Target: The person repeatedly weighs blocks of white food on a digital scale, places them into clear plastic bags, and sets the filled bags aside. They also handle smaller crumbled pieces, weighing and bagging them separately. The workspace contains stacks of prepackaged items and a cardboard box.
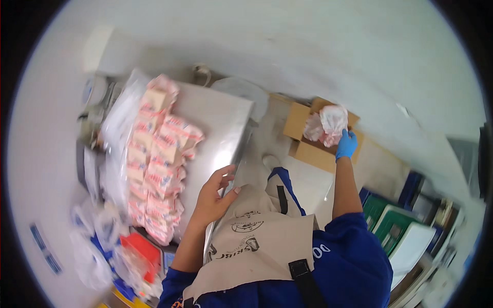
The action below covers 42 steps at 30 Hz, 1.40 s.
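Note:
My right hand (347, 145), in a blue glove, reaches out over an open cardboard box (317, 155) on the floor. Its fingers are closed on the edge of a white-and-pink plastic package (334, 119) at the box's mouth. More pinkish wrapping (312, 128) shows inside the box beside it. My bare left hand (215, 197) holds nothing, its fingers apart and slightly curled, beside the edge of a steel table (213, 115). On that table, several pink-and-white wrapped packs (165, 177) are lined up in rows, left of this hand.
Clear plastic sheeting (120, 126) lies along the packs' far side. Plastic bags (95, 256) and a red item (143, 252) crowd the lower left. Green and white bins (398, 231) stand at the lower right. A pale wall (328, 51) rises behind the box.

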Available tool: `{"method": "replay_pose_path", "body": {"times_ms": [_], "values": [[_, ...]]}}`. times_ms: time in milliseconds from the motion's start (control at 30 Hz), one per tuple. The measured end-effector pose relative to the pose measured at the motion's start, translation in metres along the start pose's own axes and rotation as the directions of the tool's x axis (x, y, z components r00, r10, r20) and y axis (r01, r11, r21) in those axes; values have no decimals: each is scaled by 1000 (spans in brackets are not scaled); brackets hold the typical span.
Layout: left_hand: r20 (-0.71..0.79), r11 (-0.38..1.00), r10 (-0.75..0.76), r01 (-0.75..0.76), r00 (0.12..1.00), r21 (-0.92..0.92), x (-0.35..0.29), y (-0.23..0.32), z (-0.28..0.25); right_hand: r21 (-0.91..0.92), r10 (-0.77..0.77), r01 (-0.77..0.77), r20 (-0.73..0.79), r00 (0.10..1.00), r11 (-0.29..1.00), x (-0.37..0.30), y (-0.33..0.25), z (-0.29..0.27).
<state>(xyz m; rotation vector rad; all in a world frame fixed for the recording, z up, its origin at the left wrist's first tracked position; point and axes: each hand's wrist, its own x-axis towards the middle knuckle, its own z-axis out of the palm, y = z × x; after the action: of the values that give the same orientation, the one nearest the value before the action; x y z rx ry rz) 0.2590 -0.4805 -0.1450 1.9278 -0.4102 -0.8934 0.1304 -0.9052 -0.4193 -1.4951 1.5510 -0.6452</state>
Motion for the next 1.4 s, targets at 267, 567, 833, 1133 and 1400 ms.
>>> {"method": "replay_pose_path", "body": {"times_ms": [267, 567, 833, 1133, 1400], "values": [[-390, 999, -31, 37, 920, 10, -149, -40, -42, 336, -669, 584, 473, 574, 739, -195, -211, 137], [-823, 935, -245, -98, 512, -339, -406, -176, -8, 817, -655, 252, 569, -497, 519, -610, -272, 116], [-848, 752, -510, -404, 144, -521, -551, -261, 32, 944, -476, 253, 325, -817, 210, -883, -248, 108], [-873, 775, -458, -405, 168, -485, -602, -289, 16, 826, 197, 301, 434, -879, -477, -985, -203, 135], [-874, 740, -480, -501, 76, -449, -631, -318, 38, 835, 79, 293, 369, -926, -465, -986, -202, 153]]}}
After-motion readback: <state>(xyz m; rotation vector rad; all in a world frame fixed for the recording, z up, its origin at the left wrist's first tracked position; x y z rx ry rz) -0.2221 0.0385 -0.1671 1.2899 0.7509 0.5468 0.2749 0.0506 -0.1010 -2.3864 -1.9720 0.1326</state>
